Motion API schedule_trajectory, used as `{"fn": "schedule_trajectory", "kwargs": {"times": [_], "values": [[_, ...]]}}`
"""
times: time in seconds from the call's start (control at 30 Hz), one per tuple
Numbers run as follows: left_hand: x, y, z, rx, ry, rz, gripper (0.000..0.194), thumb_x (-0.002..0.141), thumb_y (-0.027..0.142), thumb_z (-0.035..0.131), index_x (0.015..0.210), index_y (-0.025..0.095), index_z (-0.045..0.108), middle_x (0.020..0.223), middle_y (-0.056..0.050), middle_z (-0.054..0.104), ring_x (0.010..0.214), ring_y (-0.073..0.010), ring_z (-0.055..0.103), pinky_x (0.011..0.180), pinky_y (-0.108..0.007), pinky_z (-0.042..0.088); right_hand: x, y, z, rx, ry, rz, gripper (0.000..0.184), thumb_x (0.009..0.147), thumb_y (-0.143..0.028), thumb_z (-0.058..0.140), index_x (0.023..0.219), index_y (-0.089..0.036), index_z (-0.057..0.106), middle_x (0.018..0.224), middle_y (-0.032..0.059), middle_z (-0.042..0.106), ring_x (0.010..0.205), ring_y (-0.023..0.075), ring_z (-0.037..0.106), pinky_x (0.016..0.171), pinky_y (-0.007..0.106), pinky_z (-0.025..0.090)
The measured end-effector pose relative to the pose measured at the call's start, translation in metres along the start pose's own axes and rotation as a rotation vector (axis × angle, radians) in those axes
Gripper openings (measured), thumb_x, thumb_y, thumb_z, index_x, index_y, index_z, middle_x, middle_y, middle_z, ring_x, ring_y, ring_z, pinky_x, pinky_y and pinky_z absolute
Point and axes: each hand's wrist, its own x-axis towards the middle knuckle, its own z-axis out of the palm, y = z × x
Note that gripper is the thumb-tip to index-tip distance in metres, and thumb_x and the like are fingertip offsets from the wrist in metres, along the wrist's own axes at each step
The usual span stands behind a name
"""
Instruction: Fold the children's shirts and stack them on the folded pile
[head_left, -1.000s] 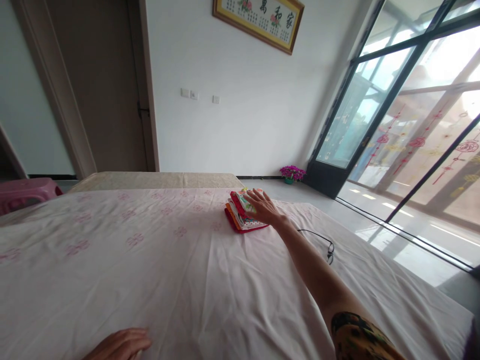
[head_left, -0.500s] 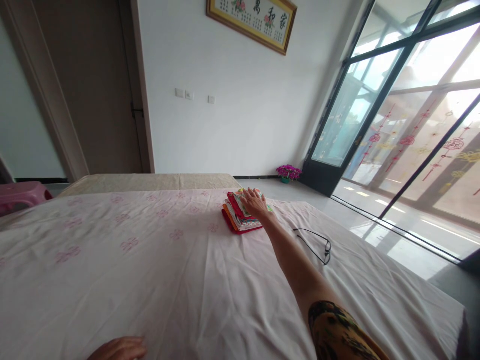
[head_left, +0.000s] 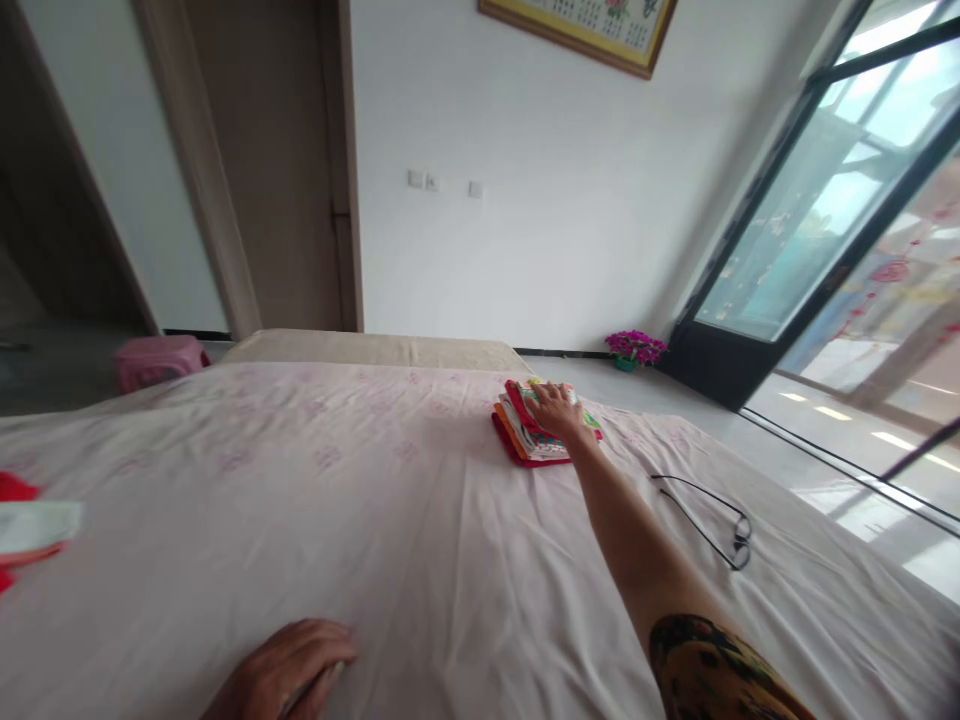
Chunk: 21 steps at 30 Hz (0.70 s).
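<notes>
Cloth stack: one pile of folded cloths (head_left: 523,440) sat on the flower-printed sheet (head_left: 412,550), its red, orange and white layered edges facing left and toward the wearer; the covering hand made its long axis impossible to tell.
Right arm: stretched forward to the pile from its near right, a dark patterned sleeve (head_left: 712,665) bunched on it.
Right hand: palm down on top of the pile, the right hand (head_left: 556,410) had its fingers loosely spread.
Left hand: nearer the wearer than the pile and to its left, the left hand (head_left: 296,665) lay back upward, fingers curved; whether it pinched anything could not be told.
Glasses: one pair of glasses (head_left: 741,543), right of the pile and nearer, temples pointing toward it.
Red-and-pale item: one blurred item (head_left: 34,527), far left of the pile.
Stool: one pink stool (head_left: 161,362), beyond the pile, far left.
</notes>
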Motion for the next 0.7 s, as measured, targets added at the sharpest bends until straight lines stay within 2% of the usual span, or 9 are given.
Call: {"fn": "schedule_trajectory", "kwargs": {"times": [0.2,0.23,0.3,0.37,0.4,0.47,0.53,0.63,0.7], "values": [[0.012,0.027,-0.015,-0.18,-0.026,-0.283,0.02,0.094,0.028,0.048,0.096,0.027,0.068,0.091,-0.002,0.075,0.089,-0.0147,0.07,0.083,-0.026,0.056,0.008,0.0,-0.013,0.068,0.022,-0.061,0.06,0.096,-0.06,0.024,0.147,-0.032,0.039,0.155,0.0125,0.033,0.14,0.0415,0.025,0.097,0.076,0.024],[0.012,0.026,-0.016,-0.203,0.004,-0.34,0.022,0.095,0.029,0.047,0.096,0.027,0.069,0.091,-0.003,0.074,0.088,-0.0151,0.069,0.083,-0.027,0.056,0.005,-0.005,-0.018,0.073,0.081,-0.049,0.059,0.097,-0.059,0.024,0.144,-0.03,0.044,0.154,0.0134,0.035,0.14,0.0419,0.026,0.098,0.075,0.023],[0.011,0.018,-0.017,-0.217,0.09,-0.448,0.025,0.094,0.03,0.045,0.095,0.025,0.069,0.091,-0.004,0.074,0.088,-0.0157,0.069,0.082,-0.029,0.056,-0.01,-0.021,-0.027,0.086,0.296,-0.088,0.059,0.098,-0.055,0.024,0.141,-0.023,0.049,0.152,0.0143,0.038,0.142,0.0379,0.025,0.107,0.066,0.02],[0.009,0.0,-0.025,-0.16,0.2,-0.524,0.024,0.092,0.028,0.046,0.096,0.023,0.069,0.094,-0.005,0.074,0.091,-0.0169,0.069,0.085,-0.031,0.055,-0.039,-0.044,-0.028,0.154,0.47,-0.233,0.055,0.1,-0.048,0.023,0.14,-0.022,0.05,0.15,0.0114,0.042,0.142,0.0307,0.029,0.113,0.055,0.023],[0.008,-0.013,-0.034,-0.102,0.264,-0.547,0.024,0.091,0.025,0.046,0.097,0.023,0.069,0.097,-0.005,0.074,0.093,-0.0178,0.068,0.088,-0.033,0.054,-0.058,-0.057,-0.025,0.189,0.48,-0.329,0.052,0.1,-0.046,0.025,0.14,-0.023,0.048,0.149,0.0093,0.044,0.14,0.0282,0.032,0.113,0.051,0.026],[0.001,-0.042,-0.06,0.063,0.422,-0.583,0.025,0.087,0.021,0.047,0.103,0.022,0.067,0.105,-0.007,0.072,0.103,-0.0207,0.065,0.097,-0.038,0.05,-0.1,-0.082,-0.009,0.243,0.397,-0.487,0.049,0.098,-0.043,0.032,0.139,-0.023,0.049,0.147,0.0083,0.046,0.136,0.0261,0.039,0.111,0.046,0.033],[-0.011,-0.072,-0.098,0.273,0.592,-0.652,0.03,0.083,0.02,0.05,0.109,0.02,0.064,0.118,-0.01,0.066,0.115,-0.0249,0.059,0.106,-0.044,0.043,-0.139,-0.103,0.014,0.277,0.264,-0.55,0.05,0.095,-0.044,0.038,0.139,-0.024,0.05,0.144,0.0086,0.049,0.132,0.027,0.045,0.108,0.046,0.038],[-0.041,-0.107,-0.159,0.589,0.799,-0.885,0.036,0.081,0.024,0.056,0.116,0.018,0.059,0.137,-0.016,0.049,0.132,-0.0342,0.041,0.11,-0.055,0.031,-0.181,-0.123,0.05,0.326,0.091,-0.555,0.052,0.092,-0.042,0.04,0.14,-0.022,0.05,0.144,0.0104,0.05,0.131,0.0275,0.047,0.108,0.046,0.041],[-0.066,-0.122,-0.193,0.677,0.882,-1.028,0.039,0.081,0.029,0.059,0.116,0.013,0.056,0.147,-0.02,0.034,0.136,-0.0405,0.03,0.107,-0.064,0.025,-0.194,-0.129,0.065,0.343,0.05,-0.525,0.05,0.092,-0.04,0.039,0.137,-0.023,0.054,0.143,0.0101,0.051,0.133,0.0278,0.046,0.11,0.048,0.038]]}}
